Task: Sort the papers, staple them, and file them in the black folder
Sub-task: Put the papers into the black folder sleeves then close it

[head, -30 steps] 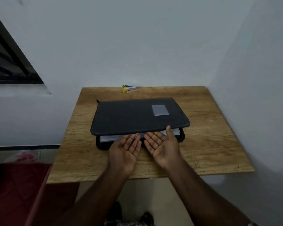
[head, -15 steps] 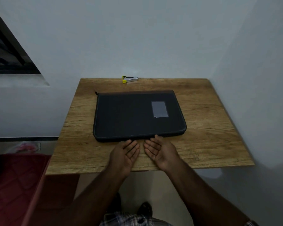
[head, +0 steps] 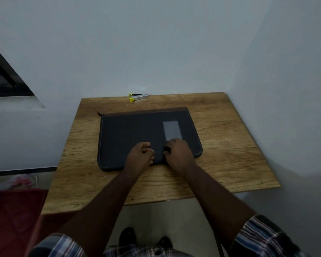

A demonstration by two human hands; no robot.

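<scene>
The black folder (head: pixel 133 132) lies closed and flat on the wooden table (head: pixel 230 149), a grey label on its right half. No papers show; the folder hides whatever is inside. My left hand (head: pixel 140 154) rests as a loose fist on the folder's near middle, fingers curled and holding nothing. Just to its right, my right hand (head: pixel 178 153) lies on the cover with its fingers curled down, below the grey label. A small silver and yellow stapler (head: pixel 137 97) sits at the table's far edge against the wall.
White walls close in the table at the back and right. A dark window frame (head: pixel 6 78) is at the left. A red surface (head: pixel 13 219) lies low at the left, with a pink and white bag (head: pixel 17 182) on the floor beyond it.
The folder's cover came down over the white papers and shut. Both hands moved from its near edge, palms up, onto the cover and curled their fingers.
</scene>
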